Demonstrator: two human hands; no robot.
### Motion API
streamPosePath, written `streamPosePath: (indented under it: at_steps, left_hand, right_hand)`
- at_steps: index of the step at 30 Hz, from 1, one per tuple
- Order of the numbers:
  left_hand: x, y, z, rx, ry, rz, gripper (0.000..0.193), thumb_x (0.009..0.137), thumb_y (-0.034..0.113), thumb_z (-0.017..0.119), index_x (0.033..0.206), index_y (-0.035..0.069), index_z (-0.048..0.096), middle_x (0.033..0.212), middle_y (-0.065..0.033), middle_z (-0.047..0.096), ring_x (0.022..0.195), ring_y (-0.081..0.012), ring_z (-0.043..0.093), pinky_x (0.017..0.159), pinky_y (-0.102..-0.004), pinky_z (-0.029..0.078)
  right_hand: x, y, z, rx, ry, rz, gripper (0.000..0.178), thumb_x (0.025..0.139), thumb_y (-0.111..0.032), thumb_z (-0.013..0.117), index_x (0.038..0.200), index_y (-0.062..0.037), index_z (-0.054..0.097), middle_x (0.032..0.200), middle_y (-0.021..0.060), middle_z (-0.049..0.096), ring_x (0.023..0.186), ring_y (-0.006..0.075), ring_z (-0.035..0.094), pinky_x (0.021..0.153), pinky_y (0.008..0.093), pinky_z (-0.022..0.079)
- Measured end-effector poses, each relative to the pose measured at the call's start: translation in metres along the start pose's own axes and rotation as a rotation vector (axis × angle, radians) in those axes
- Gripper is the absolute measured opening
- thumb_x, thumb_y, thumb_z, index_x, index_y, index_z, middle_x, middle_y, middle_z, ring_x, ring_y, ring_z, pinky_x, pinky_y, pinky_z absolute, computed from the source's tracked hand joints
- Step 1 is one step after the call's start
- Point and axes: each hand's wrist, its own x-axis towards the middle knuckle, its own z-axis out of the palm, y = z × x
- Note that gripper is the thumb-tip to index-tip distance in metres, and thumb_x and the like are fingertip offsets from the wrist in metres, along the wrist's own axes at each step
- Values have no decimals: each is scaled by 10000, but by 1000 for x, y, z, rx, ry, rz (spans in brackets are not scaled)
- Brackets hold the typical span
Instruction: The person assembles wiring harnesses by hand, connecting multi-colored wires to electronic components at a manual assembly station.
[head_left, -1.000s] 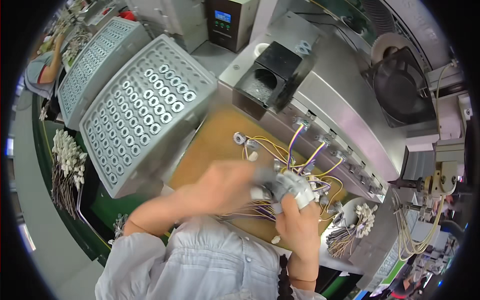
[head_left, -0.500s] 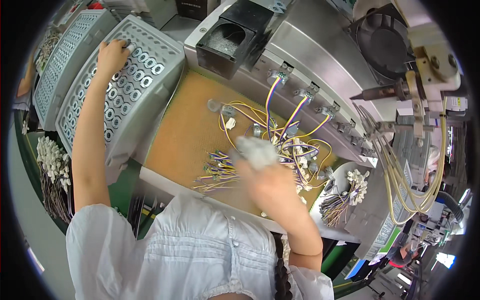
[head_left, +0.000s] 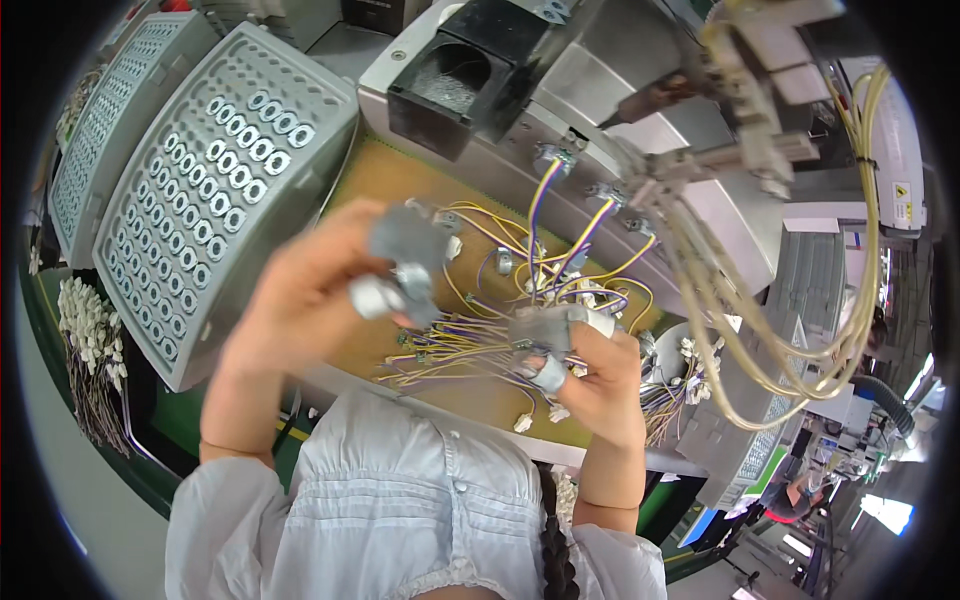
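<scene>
My left hand (head_left: 318,275), blurred and with grey and white coverings on its fingertips, is raised over the left side of the tan work mat (head_left: 365,190). Its fingers close on a small round silver metal part (head_left: 412,278). My right hand (head_left: 603,378), fingertips also covered, pinches at the right end of a bundle of yellow and purple wires (head_left: 450,338). What it grips there is too small to make out. Beyond it, loose wires with white connectors (head_left: 590,298) lie tangled. Round metal parts with attached wires (head_left: 553,160) sit in a row on the machine's slanted face.
At left stands a grey tray (head_left: 310,85) with rows of round metal parts. A black open-topped box (head_left: 425,115) is at the back. A soldering iron (head_left: 650,100) and pale tubes (head_left: 720,370) hang at right. White-connector wire bundles (head_left: 90,330) lie far left.
My left hand has come from the tray to above the mat, now with a metal part. My right hand has moved slightly right and down. The iron assembly has shifted left.
</scene>
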Motion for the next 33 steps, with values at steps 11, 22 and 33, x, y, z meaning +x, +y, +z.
streamPosePath:
  at_steps: [11, 22, 33]
  left_hand:
    - [5, -33, 72, 155, -46, -9, 306, 692, -36, 653, 989, -27, 577, 891, -91, 549, 766, -173, 563, 636, -262, 465]
    - [19, -22, 70, 435, -211, 242, 299, 546, -71, 624, 834, -6, 586, 824, -113, 536, 674, -248, 560, 558, -308, 453]
    - [15, -23, 80, 590, -110, 343, 262, 549, -68, 623, 799, -12, 569, 822, -104, 535, 623, -236, 547, 518, -304, 446]
  right_hand:
    - [-21, 2, -15, 232, 29, 127, 327, 751, -132, 686, 1003, 56, 593, 646, 40, 596, 475, 59, 520, 434, 197, 400]
    - [-23, 3, -37, 380, -244, 389, 227, 782, -138, 661, 904, 48, 616, 671, 57, 597, 490, 73, 513, 436, 212, 401]
    - [-20, -3, -38, 291, -109, 247, 247, 767, -122, 682, 934, 49, 623, 647, 33, 593, 545, 67, 519, 475, 225, 412]
